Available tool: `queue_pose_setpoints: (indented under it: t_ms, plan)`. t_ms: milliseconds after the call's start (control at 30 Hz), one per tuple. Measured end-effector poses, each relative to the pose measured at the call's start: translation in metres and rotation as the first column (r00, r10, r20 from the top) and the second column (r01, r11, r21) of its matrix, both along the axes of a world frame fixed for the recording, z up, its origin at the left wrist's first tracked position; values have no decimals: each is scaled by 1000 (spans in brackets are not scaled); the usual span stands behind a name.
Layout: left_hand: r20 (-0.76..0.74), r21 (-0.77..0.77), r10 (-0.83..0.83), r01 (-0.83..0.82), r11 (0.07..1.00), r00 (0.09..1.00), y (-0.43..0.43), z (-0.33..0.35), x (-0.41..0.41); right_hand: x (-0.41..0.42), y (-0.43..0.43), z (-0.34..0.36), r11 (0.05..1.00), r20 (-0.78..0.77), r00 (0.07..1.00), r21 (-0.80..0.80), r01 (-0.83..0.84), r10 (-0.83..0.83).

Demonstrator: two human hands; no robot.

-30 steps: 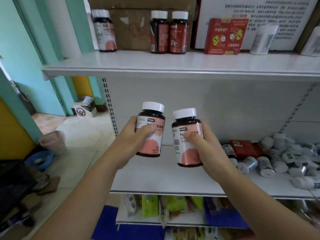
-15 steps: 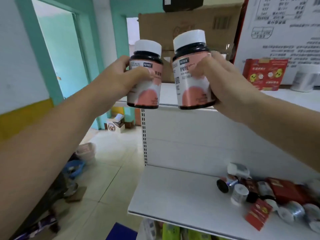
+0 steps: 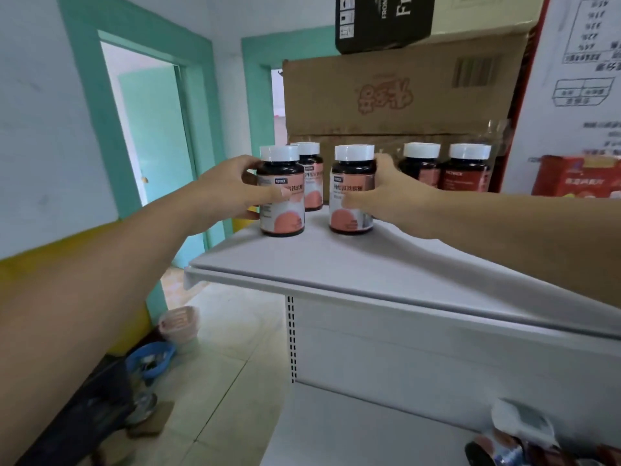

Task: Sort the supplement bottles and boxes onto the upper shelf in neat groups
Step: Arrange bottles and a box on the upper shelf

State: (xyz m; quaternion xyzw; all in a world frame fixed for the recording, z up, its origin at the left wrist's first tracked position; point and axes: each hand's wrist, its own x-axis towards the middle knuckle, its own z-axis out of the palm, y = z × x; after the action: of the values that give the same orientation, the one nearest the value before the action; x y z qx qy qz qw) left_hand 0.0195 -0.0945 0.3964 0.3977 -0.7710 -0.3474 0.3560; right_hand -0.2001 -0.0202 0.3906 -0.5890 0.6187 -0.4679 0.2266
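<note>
So far: a few items already stand on the white metal upper shelf [image 3: 369, 264], so by my reading the sort is under way but far from finished.
Left hand [image 3: 232, 186]: its fingers [image 3: 242, 166] are wrapped round a dark glass bottle with a white cap and a pink-and-white label [image 3: 281, 196]. The bottle is upright, and its base looks set down near the shelf's left end.
Right hand [image 3: 393, 196]: its fingers [image 3: 383, 169] are clamped round a second bottle of the same pink-label kind [image 3: 352, 196]. This one is also upright on the shelf, just beside the first with a gap between them.
Pink-label group: a third matching bottle [image 3: 311, 176] stands behind the two held ones, so three of a kind are now together at the left end.
Dark red group: two white-capped bottles with dark red labels [image 3: 420, 166] [image 3: 468, 168] stand side by side farther right, against the brown cardboard carton [image 3: 396, 95].
Boxes: a red printed box [image 3: 578, 176] sits at the far right of the shelf; how many there are cannot be told from here.
Step in hand: both bottles seem to have landed but have not been let go. Releasing them and perhaps nudging them into line with the rear one appears to be what finishes this pair.
Left to do: loose small containers [image 3: 514, 435] lie at the right edge of the white lower shelf [image 3: 353, 425]. They are mostly cut off by the frame, so the count is unclear, but they suggest more items are waiting to go up.
</note>
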Motion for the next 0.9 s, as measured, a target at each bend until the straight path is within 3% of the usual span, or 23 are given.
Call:
queue_pose_setpoints:
  t_ms: [167,333,567,700,767,900]
  plan:
    - [-30,60,14,-12,998,999,-19,2,-9,-3,-38,-5,998,-15,998,33,61,-61]
    - [-48,58,37,-34,998,998,-36,-2,-15,1,-59,-5,986,-151,974,-6,169,-168]
    - [0,-13,27,-27,1000,1000,-47,-14,-19,5,-63,-4,980,-113,979,81,182,-172]
    - [106,-89,52,-43,995,993,-47,-14,-22,6,-53,-3,982,-160,982,141,126,-103]
    - [244,-108,77,-52,993,967,-42,-12,-21,4,-48,-5,981,-223,968,123,147,-117]
    - [580,-170,131,-38,985,804,-26,-9,-8,0,-21,-7,976,-351,935,183,117,-46]
